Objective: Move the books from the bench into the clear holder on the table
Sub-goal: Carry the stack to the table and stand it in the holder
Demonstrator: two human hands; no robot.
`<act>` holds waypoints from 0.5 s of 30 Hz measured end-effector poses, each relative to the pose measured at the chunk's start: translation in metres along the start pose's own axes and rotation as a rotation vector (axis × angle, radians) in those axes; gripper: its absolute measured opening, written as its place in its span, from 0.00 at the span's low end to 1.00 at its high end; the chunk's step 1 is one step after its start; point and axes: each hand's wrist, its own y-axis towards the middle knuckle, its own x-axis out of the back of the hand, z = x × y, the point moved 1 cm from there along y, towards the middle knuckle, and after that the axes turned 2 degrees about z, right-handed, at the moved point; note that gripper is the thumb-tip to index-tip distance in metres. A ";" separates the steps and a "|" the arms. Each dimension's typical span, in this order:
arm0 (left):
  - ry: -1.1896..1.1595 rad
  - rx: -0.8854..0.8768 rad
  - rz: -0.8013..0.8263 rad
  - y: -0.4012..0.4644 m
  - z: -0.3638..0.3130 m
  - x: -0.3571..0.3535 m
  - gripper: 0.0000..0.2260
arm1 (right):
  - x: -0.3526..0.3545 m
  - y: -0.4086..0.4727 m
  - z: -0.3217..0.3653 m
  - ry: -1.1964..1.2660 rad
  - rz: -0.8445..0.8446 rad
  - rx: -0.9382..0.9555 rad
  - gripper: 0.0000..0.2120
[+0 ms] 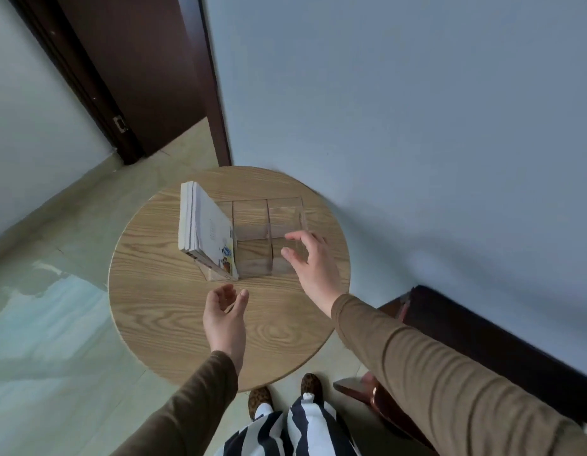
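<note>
A clear acrylic holder (269,238) with several compartments stands on the round wooden table (173,324). A few white books (204,230) lean tilted to the left in its leftmost compartment. My right hand (310,264) hovers at the holder's right front corner with its fingers spread and nothing in it. My left hand (224,319) is over the table just in front of the holder, fingers apart and empty. A dark bench (489,350) runs along the wall at the right; no books show on its visible part.
The table stands close to a pale blue wall (417,110). A dark brown door frame (216,110) rises behind the table. Glossy tiled floor (55,307) spreads to the left. My feet in patterned slippers (285,394) are at the table's near edge.
</note>
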 end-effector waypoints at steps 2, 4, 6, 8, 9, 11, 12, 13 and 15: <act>0.053 -0.044 0.079 -0.011 -0.004 -0.009 0.10 | 0.013 -0.023 -0.020 -0.001 -0.065 -0.041 0.11; 0.099 -0.089 0.148 -0.020 -0.007 -0.018 0.10 | 0.022 -0.043 -0.037 -0.001 -0.104 -0.084 0.10; 0.147 -0.138 0.231 -0.033 -0.008 -0.032 0.09 | 0.034 -0.065 -0.055 -0.003 -0.144 -0.124 0.11; 0.193 -0.181 0.309 -0.048 -0.007 -0.048 0.08 | 0.047 -0.090 -0.071 -0.008 -0.190 -0.156 0.11; 0.212 -0.201 0.345 -0.058 -0.005 -0.057 0.08 | 0.055 -0.104 -0.080 -0.005 -0.217 -0.177 0.11; 0.237 -0.220 0.404 -0.079 0.000 -0.073 0.08 | 0.068 -0.130 -0.096 0.018 -0.261 -0.223 0.11; 0.252 -0.225 0.430 -0.092 0.004 -0.081 0.08 | 0.075 -0.145 -0.105 0.029 -0.283 -0.247 0.11; 0.267 -0.235 0.453 -0.102 0.008 -0.088 0.07 | 0.081 -0.158 -0.112 0.039 -0.304 -0.271 0.11; 0.299 -0.252 0.506 -0.130 0.020 -0.102 0.07 | 0.095 -0.193 -0.129 0.072 -0.355 -0.315 0.11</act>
